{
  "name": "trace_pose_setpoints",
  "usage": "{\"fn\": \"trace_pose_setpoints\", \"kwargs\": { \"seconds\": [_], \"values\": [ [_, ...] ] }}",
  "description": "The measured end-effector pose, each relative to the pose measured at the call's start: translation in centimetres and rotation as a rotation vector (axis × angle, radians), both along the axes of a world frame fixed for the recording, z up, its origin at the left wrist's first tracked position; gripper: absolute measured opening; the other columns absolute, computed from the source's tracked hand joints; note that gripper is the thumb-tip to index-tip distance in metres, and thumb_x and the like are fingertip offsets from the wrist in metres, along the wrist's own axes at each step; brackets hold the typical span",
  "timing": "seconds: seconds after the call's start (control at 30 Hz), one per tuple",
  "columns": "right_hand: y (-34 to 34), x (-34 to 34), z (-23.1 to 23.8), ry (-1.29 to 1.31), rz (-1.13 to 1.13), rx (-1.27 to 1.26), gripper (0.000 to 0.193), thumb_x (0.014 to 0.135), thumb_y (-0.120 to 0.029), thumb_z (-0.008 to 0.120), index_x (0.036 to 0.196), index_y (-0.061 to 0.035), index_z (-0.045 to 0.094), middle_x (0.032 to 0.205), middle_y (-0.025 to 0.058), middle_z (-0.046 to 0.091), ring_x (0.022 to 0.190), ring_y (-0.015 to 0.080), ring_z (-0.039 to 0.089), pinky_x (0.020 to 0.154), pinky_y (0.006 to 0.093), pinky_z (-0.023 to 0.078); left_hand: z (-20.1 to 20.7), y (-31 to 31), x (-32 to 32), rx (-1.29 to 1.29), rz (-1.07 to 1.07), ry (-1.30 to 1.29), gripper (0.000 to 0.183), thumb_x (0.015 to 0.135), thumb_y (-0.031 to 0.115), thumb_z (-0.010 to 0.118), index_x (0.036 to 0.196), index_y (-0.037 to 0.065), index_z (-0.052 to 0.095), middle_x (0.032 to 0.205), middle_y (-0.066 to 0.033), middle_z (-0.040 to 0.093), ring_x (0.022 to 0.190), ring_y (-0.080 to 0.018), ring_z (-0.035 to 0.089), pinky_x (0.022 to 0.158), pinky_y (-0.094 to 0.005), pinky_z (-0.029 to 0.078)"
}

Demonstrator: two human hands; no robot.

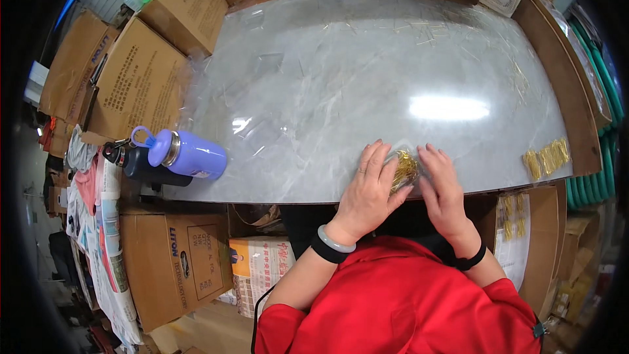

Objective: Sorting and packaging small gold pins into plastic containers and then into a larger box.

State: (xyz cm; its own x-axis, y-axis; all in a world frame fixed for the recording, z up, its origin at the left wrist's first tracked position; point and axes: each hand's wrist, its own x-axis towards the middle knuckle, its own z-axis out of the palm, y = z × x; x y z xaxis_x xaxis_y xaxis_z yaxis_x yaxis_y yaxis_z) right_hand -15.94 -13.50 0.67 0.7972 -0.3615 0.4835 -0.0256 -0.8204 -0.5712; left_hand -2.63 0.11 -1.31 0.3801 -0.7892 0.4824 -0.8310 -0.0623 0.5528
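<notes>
A grey marbled tabletop [347, 85] is seen, glossy, its surface lit by a bright reflection right of centre. Clear plastic pieces [262, 136] are scattered over the left half, while loose gold wires [429, 31] are strewn along the far side and far right. At the left edge a purple bottle [200, 155] is placed beside a dark bottle [147, 165]; small gold bundles [547, 159] are lined up at the near right corner, and a clear bag of gold pieces [405, 172] is set by the front edge.
</notes>
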Motion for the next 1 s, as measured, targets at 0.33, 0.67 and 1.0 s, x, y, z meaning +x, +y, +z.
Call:
{"fn": "trace_pose_setpoints", "kwargs": {
  "seconds": [0.33, 0.67, 1.0],
  "values": [
    [-1.0, 2.2, -0.7, 0.030, -0.058, 0.232, 0.037, 0.097, -0.011, 0.057, 0.134, -0.0047, 0.058, 0.134, 0.0156, 0.060, 0.121, 0.0353, 0.056, 0.107, 0.0475, 0.038, 0.1, 0.0, -0.3, 0.068, -0.008, -0.177, 0.057, 0.086, 0.026, 0.074, 0.128, -0.006, 0.053, 0.140, -0.0220, 0.044, 0.135, -0.0380, 0.041, 0.116, -0.0543, 0.034],
    [-1.9, 2.8, 0.8, 0.096, -0.157, 0.022, 0.035, 0.097, -0.013, 0.057, 0.130, 0.0006, 0.058, 0.122, 0.0175, 0.065, 0.116, 0.0389, 0.059, 0.096, 0.0455, 0.047, -0.2, 0.4, 0.5, 0.020, -0.077, 0.010, 0.073, 0.094, 0.035, 0.067, 0.146, -0.006, 0.036, 0.148, -0.0256, 0.039, 0.140, -0.0438, 0.036, 0.114, -0.0492, 0.035],
    [-2.9, 1.5, 0.5, 0.088, -0.361, 0.141, 0.030, 0.093, -0.003, 0.055, 0.122, 0.0009, 0.058, 0.107, 0.0250, 0.064, 0.096, 0.0434, 0.064, 0.083, 0.0488, 0.052, -0.7, 1.2, 1.0, -0.054, -0.026, 0.179, 0.080, 0.104, 0.057, 0.036, 0.151, -0.007, 0.029, 0.153, -0.0268, 0.036, 0.142, -0.0436, 0.034, 0.117, -0.0484, 0.028]
  ]
}}
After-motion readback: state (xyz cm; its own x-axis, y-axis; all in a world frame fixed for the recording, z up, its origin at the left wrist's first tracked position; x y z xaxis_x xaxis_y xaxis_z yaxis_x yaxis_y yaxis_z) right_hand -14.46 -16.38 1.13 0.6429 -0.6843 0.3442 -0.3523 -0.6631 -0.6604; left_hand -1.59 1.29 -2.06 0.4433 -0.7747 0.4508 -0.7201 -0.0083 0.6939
